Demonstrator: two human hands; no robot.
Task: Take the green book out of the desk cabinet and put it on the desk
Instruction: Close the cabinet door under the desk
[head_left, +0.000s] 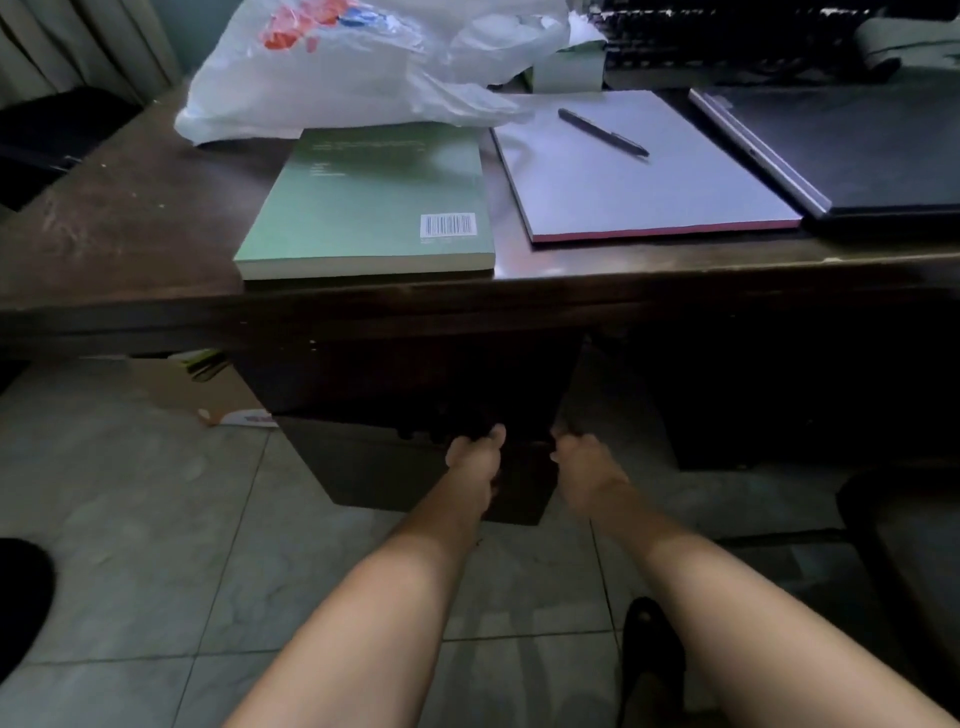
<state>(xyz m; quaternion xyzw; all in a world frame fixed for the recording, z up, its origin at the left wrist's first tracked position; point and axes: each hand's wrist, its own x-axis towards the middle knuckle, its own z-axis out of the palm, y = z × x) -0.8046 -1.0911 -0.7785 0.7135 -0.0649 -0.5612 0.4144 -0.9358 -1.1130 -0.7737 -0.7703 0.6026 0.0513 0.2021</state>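
Green book (371, 200) is seen lying flat on the desk (130, 223), back cover up with barcode showing, near the front edge, well above and slightly left of both hands. Left hand (475, 457) is curled at the top edge of the desk cabinet (415, 374) front, fingers hooked over something dark; what exactly is gripped cannot be told in the shadow. Right hand (584, 462) is placed just beside it at the cabinet's right corner, fingers bent inward; whether it is closed on anything cannot be told. Nothing of the book is touched by either hand. Up and right of the hands, a white notepad (644, 171) with a red bottom edge is laid just beside the book, a dark pen (602, 131) resting on it. Further right a closed dark laptop (852, 150) is seen. Beyond the book, a white plastic bag (332, 67) overlaps its far edge. Desk surface is dark brown, worn and scuffed on the left. Left of the hands, cardboard (208, 389) is tucked under the desk. Floor (156, 545) is grey tile; lighting is dim.
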